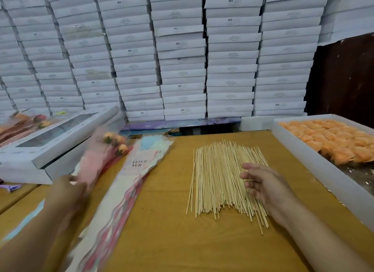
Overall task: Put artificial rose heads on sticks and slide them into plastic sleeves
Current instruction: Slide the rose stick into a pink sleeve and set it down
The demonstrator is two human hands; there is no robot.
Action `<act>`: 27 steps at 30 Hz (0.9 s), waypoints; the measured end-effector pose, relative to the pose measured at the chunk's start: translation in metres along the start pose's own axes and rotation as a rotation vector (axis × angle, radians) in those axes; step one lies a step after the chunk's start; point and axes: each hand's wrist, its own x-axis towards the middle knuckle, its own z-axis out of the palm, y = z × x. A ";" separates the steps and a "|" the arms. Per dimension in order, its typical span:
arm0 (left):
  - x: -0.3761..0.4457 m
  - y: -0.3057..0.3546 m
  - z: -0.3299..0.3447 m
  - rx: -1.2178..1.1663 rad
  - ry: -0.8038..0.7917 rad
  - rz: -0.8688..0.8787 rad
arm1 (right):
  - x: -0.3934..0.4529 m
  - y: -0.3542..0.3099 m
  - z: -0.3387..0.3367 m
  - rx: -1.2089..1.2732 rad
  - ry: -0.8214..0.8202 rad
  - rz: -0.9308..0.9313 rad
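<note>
Pale wooden sticks [224, 178] on smooth matt wooden table [166, 221].

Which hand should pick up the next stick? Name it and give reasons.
Right. The right hand hovers open over the pile of sticks, while the left hand holds a sleeved bouquet far from them.

"LOVE YOU" is printed on the top plastic sleeve [137, 166]; "SGS" marks several stacked white boxes [182, 43]

— How does your light look?
— Even and soft from overhead, your shadows faint. Your left hand [66, 192] smears with motion blur (its sleeved bouquet [97, 160] too), and the stacked boxes [182, 48] bow at the edges.
</note>
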 end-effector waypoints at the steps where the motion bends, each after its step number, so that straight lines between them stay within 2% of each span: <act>1: -0.002 -0.004 0.003 0.064 0.014 -0.007 | 0.001 0.000 0.000 -0.001 -0.001 0.005; 3: -0.006 -0.007 0.008 0.232 0.071 0.059 | 0.001 0.000 0.000 0.002 -0.001 0.010; 7: -0.008 -0.008 0.016 0.511 0.181 0.306 | 0.001 0.001 0.000 0.010 0.006 0.015; 9: -0.007 -0.006 0.019 0.551 0.118 0.340 | 0.001 0.000 0.000 0.013 0.007 0.016; 13: -0.001 -0.006 0.028 0.625 -0.155 0.291 | 0.000 -0.001 0.000 0.016 0.009 0.018; 15: -0.002 -0.004 0.028 0.589 -0.139 0.268 | 0.000 -0.001 0.000 0.011 0.009 0.019; 18: -0.010 0.015 0.026 0.529 0.010 0.228 | 0.000 -0.001 0.001 0.001 0.009 0.018; 21: -0.024 0.052 0.028 0.370 0.083 0.320 | 0.000 -0.001 0.001 -0.002 0.006 0.016; 24: -0.050 0.094 0.041 0.127 0.035 0.491 | 0.000 -0.001 0.001 -0.006 0.006 0.016; 27: -0.096 0.128 0.066 -0.052 -0.104 0.598 | -0.001 -0.001 0.000 -0.005 0.010 0.014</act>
